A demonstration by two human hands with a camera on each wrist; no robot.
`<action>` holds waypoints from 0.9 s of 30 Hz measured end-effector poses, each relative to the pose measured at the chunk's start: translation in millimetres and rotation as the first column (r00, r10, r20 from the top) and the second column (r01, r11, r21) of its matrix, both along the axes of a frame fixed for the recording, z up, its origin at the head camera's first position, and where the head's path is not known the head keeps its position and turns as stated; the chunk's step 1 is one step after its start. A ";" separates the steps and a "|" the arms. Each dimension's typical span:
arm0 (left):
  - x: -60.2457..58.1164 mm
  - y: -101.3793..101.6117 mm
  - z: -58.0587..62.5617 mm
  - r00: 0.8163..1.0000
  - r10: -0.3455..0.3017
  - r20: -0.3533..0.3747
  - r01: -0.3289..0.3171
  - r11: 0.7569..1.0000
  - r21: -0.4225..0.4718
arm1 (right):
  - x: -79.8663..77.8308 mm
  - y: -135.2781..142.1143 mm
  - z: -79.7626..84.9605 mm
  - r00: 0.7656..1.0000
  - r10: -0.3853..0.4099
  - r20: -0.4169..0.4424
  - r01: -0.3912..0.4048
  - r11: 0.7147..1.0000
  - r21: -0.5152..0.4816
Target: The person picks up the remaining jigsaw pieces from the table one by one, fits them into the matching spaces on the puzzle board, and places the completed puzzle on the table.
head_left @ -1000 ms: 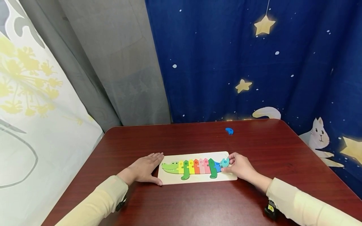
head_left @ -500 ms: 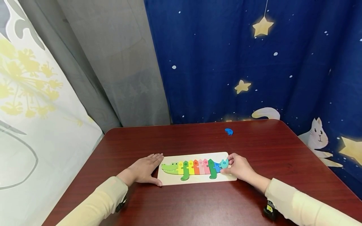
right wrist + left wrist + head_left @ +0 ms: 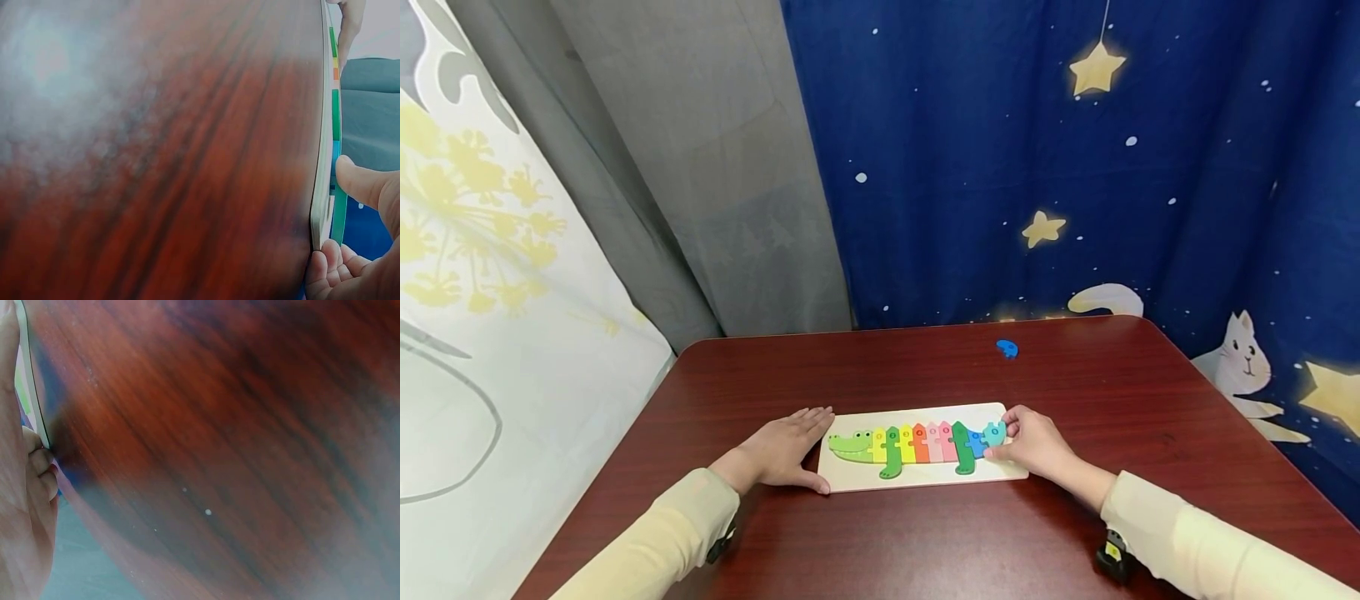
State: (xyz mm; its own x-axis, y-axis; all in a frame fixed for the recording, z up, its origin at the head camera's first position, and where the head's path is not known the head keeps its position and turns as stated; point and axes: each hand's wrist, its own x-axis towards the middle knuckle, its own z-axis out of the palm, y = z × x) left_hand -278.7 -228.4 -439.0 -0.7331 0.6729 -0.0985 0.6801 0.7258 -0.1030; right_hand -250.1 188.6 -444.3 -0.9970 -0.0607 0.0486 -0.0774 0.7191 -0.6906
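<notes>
A pale wooden puzzle board (image 3: 925,477) lies on the table, bearing a crocodile of coloured pieces, its green head (image 3: 852,448) on the left. My left hand (image 3: 788,448) rests with extended fingers along the board's left edge; the left wrist view shows part of that hand (image 3: 28,506). At the board's right end, my right hand (image 3: 1039,443) pinches a turquoise puzzle piece (image 3: 993,434) between thumb and fingers, beside a blue piece (image 3: 976,444) in the row. From the right wrist, the turquoise piece (image 3: 338,219) shows edge-on at the board, with the thumb on its near side.
One loose blue puzzle piece (image 3: 1007,349) lies near the far edge of the dark red wooden table (image 3: 895,542). Behind the table hang a grey curtain (image 3: 722,167) and a blue star-patterned curtain (image 3: 940,167). A white patterned cloth (image 3: 527,375) hangs at the left.
The turquoise piece has turned slightly in my right fingers at the row's end. My left hand keeps its place on the board's edge, and the loose blue piece has not moved.
</notes>
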 end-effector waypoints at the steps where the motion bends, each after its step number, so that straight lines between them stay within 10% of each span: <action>1: -0.2 -0.1 -0.2 1.000 0.000 -0.001 0.000 1.000 0.001 | 0.2 -0.3 0.4 1.000 -0.001 0.000 0.001 1.000 0.000; 27: -0.9 -0.5 0.1 1.000 -0.011 -0.001 0.011 1.000 0.008 | 1.1 0.2 4.6 0.999 0.048 0.007 -0.048 0.998 0.045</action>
